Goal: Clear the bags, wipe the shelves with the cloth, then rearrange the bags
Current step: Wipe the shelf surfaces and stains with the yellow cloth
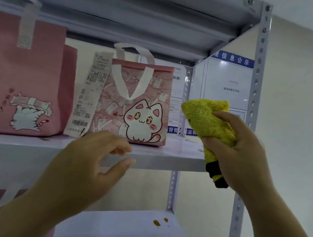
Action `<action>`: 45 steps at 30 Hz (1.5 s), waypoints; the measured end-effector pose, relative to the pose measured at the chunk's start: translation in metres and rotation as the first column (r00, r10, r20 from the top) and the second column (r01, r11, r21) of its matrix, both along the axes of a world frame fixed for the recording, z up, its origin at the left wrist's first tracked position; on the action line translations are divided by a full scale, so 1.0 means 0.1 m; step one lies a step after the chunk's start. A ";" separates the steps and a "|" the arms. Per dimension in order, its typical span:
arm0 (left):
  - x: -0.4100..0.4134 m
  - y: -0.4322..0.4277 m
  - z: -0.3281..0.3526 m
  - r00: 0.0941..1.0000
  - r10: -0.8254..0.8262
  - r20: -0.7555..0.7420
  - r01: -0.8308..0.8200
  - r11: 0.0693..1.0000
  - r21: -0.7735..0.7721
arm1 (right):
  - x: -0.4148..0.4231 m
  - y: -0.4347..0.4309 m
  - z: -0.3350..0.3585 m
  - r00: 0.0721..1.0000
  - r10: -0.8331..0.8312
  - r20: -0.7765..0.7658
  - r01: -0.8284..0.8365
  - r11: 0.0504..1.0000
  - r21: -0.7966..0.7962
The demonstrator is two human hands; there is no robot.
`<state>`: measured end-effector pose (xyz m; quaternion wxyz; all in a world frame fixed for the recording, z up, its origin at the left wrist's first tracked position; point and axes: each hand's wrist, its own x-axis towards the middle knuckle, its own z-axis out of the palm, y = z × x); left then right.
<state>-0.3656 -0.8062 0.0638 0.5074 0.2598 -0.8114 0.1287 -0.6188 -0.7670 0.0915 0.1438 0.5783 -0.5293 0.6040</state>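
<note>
From the head camera, your left hand point(89, 161) hovers at the front edge of the shelf point(167, 158). Its grip is half spread, fingers loosely curled and thumb apart, holding nothing; you cannot tell whether the fingertips touch the shelf. Just behind it the cat bag point(139, 105) stands upright toward the shelf's right end, with a long receipt point(88, 95) against its left side. A larger pink bag point(21, 77) stands at the left end. Your right hand point(239, 152) has its grip wrapped round the bunched yellow cloth point(205, 119), held at the shelf's right front corner. Orange spots point(157, 222) mark the lower shelf point(120, 230).
</note>
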 end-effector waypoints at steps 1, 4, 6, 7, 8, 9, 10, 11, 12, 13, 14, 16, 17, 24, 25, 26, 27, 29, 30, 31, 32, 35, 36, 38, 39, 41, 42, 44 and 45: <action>-0.04 -0.03 0.05 1.000 -0.010 0.014 0.010 1.000 0.001 | -0.05 -0.01 0.04 1.000 -0.028 0.004 0.028 1.000 0.005; -0.18 -0.10 0.22 0.999 -0.026 0.045 0.026 1.000 -0.003 | -0.19 -0.01 0.16 0.994 -0.113 -0.003 0.114 0.993 0.020; -0.24 -0.14 0.27 0.998 -0.019 0.059 0.021 0.999 -0.036 | -0.29 0.00 0.21 0.988 -0.155 -0.008 0.155 0.988 0.029; -0.27 -0.16 0.27 0.998 -0.018 0.063 0.021 0.998 -0.055 | -0.34 0.01 0.20 0.983 -0.183 -0.020 0.183 0.982 0.035; -0.31 -0.18 0.26 0.998 -0.022 0.065 0.026 0.997 -0.066 | -0.39 0.02 0.20 0.976 -0.212 -0.039 0.214 0.976 0.046; -0.35 -0.20 0.25 0.997 -0.030 0.067 0.035 0.996 -0.078 | -0.42 0.02 0.19 0.969 -0.239 -0.063 0.243 0.968 0.064; -0.40 -0.22 0.22 0.997 -0.037 0.069 0.043 0.995 -0.085 | -0.44 0.02 0.19 0.960 -0.263 -0.096 0.272 0.958 0.095; -0.45 -0.24 0.20 0.996 -0.040 0.076 0.047 0.995 -0.088 | -0.44 0.01 0.19 0.949 -0.284 -0.140 0.302 0.944 0.133; -0.51 -0.25 0.18 0.995 -0.038 0.093 0.046 0.996 -0.081 | -0.44 -0.01 0.20 0.933 -0.302 -0.195 0.336 0.925 0.178; -0.57 -0.26 0.17 0.993 -0.036 0.115 0.045 0.996 -0.079 | -0.42 -0.02 0.22 0.915 -0.314 -0.254 0.372 0.899 0.229; -0.63 -0.27 0.17 0.989 -0.033 0.141 0.045 0.996 -0.083 | -0.40 -0.04 0.24 0.894 -0.320 -0.314 0.409 0.869 0.280; -0.72 -0.31 0.18 0.980 -0.025 0.199 0.046 0.994 -0.101 | -0.37 -0.10 0.26 0.855 -0.315 -0.413 0.475 0.795 0.377; -0.76 -0.34 0.18 0.973 -0.021 0.229 0.045 0.994 -0.101 | -0.35 -0.13 0.26 0.839 -0.305 -0.450 0.503 0.751 0.427; -0.88 -0.57 0.21 0.919 0.024 0.393 0.025 0.993 -0.119 | -0.30 -0.52 0.46 0.677 -0.267 -0.686 0.709 0.488 0.509; -0.88 -0.58 0.22 0.915 0.030 0.401 0.032 0.989 -0.148 | -0.32 -0.61 0.49 0.649 -0.255 -0.717 0.735 0.456 0.502; -0.88 -0.58 0.25 0.912 0.038 0.408 0.029 0.987 -0.157 | -0.33 -0.70 0.51 0.634 -0.244 -0.734 0.749 0.431 0.503; -0.88 -0.60 0.25 0.913 0.043 0.406 0.032 0.984 -0.175 | -0.36 -0.79 0.53 0.633 -0.227 -0.740 0.750 0.415 0.515; -0.89 -0.57 0.29 0.909 0.027 0.416 0.059 0.979 -0.193 | -0.44 -0.97 0.57 0.642 -0.146 -0.752 0.736 0.392 0.552; -0.91 -0.54 0.31 0.894 0.030 0.448 0.054 0.983 -0.174 | -0.48 -1.05 0.58 0.655 -0.086 -0.751 0.718 0.379 0.583; -0.94 -0.53 0.33 0.863 0.066 0.501 0.029 0.983 -0.179 | -0.50 -1.10 0.59 0.679 -0.029 -0.734 0.688 0.374 0.621; -0.97 -0.55 0.32 0.855 0.075 0.514 0.027 0.982 -0.187 | -0.52 -1.13 0.59 0.720 0.008 -0.694 0.637 0.387 0.667; -0.99 -0.56 0.33 0.812 0.181 0.555 -0.108 0.981 -0.163 | -0.51 -1.08 0.58 0.795 0.070 -0.602 0.514 0.449 0.731; -0.99 -0.56 0.34 0.800 0.192 0.568 -0.118 0.979 -0.165 | -0.51 -1.03 0.58 0.799 0.091 -0.595 0.494 0.465 0.734; -0.98 -0.59 0.33 0.782 0.198 0.591 -0.117 0.978 -0.172 | -0.51 -0.91 0.58 0.812 0.118 -0.571 0.442 0.514 0.735; -0.99 -0.60 0.33 0.779 0.200 0.594 -0.119 0.978 -0.172 | -0.51 -0.84 0.58 0.818 0.120 -0.563 0.422 0.539 0.729; -0.98 -0.63 0.32 0.780 0.197 0.594 -0.117 0.978 -0.170 | -0.49 -0.74 0.56 0.804 0.101 -0.586 0.435 0.572 0.695; -0.98 -0.63 0.32 0.782 0.194 0.592 -0.112 0.979 -0.173 | -0.48 -0.72 0.55 0.787 0.085 -0.611 0.466 0.569 0.678; -0.99 -0.64 0.33 0.784 0.188 0.592 -0.107 0.980 -0.169 | -0.43 -0.77 0.57 0.760 0.068 -0.647 0.522 0.529 0.669; -0.99 -0.63 0.33 0.784 0.188 0.591 -0.108 0.980 -0.169 | -0.40 -0.83 0.58 0.752 0.064 -0.656 0.546 0.497 0.674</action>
